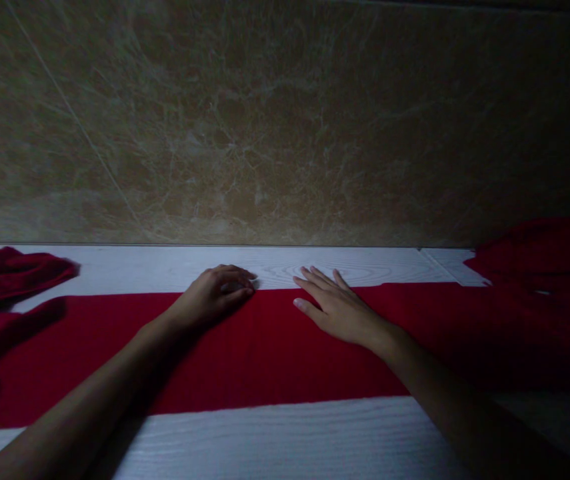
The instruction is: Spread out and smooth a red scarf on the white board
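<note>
A long strip of red cloth lies flat across the pale wood-grain surface, running left to right. At its far edge, left of the middle, my left hand is closed, thumb and curled fingertips brought together on the cloth's edge. My right hand rests palm down to the right with its fingers spread, the fingertips reaching past the far edge onto the pale surface. Some of the cloth under both hands and forearms is hidden.
Crumpled red fabric lies at the far left, overlapping the strip's end. A darker red heap sits at the right. Behind the pale surface rises a brown marbled tile wall. The right side is dim.
</note>
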{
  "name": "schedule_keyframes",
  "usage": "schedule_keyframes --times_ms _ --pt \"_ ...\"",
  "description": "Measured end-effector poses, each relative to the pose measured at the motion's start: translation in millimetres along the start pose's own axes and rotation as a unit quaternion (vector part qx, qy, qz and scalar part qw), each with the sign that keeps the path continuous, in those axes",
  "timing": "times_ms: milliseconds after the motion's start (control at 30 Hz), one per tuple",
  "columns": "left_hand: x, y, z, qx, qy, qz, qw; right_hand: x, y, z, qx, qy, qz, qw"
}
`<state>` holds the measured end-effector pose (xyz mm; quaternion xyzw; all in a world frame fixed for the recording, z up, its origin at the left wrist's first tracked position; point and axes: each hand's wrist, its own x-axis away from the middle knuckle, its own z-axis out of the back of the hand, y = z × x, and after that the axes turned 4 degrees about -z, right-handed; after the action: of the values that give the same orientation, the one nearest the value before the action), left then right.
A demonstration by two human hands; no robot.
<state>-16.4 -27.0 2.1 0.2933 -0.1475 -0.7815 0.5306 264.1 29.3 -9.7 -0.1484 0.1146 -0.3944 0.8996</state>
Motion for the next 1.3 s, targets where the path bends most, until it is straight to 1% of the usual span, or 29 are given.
schedule_keyframes --times_ms 67,167,267,367,467,533,667,800,900,1000,1100,1233,1300 --pt "0 1 1.7 -0.008 -0.007 -0.003 1.000 0 2 5 0.004 0.012 0.006 1.000" --pt "-2 5 5.5 -0.023 -0.026 -0.005 0.999 0 8 18 0.021 0.043 0.019 0.999" --pt "-9 16 5.5 -0.061 -0.044 0.004 0.997 1 18 33 0.032 0.071 0.025 0.997" --pt "-21 36 -3.3 -0.105 -0.063 0.004 0.992 2 27 38 0.034 0.074 0.021 0.996" --pt "-34 56 -18.7 -0.115 -0.070 0.020 0.991 1 32 34 0.006 0.066 0.023 0.998" --pt "-39 63 -28.7 -0.104 -0.064 0.039 0.992 0 33 30 -0.020 0.064 0.028 0.997" --pt "-39 60 -40.4 -0.084 -0.029 0.058 0.994 -2 31 25 -0.034 0.072 0.049 0.996" --pt "-35 54 -42.0 -0.021 -0.020 0.035 0.999 -2 27 24 -0.052 0.089 0.061 0.993" --pt "-34 53 -42.4 0.015 -0.016 0.044 0.999 -2 25 24 -0.099 0.086 0.040 0.991" --pt "-36 52 -44.1 0.012 -0.019 0.058 0.998 -3 25 22 -0.115 0.079 0.007 0.990" --pt "-38 49 -46.0 -0.028 -0.017 0.056 0.998 -6 27 19 -0.083 0.089 -0.003 0.993" --pt "-36 54 -47.7 -0.155 0.006 -0.013 0.988 -6 27 17 -0.007 0.126 0.013 0.992" --pt "-31 63 -48.9 -0.194 -0.013 -0.045 0.980 -5 25 17 -0.001 0.132 0.038 0.991"
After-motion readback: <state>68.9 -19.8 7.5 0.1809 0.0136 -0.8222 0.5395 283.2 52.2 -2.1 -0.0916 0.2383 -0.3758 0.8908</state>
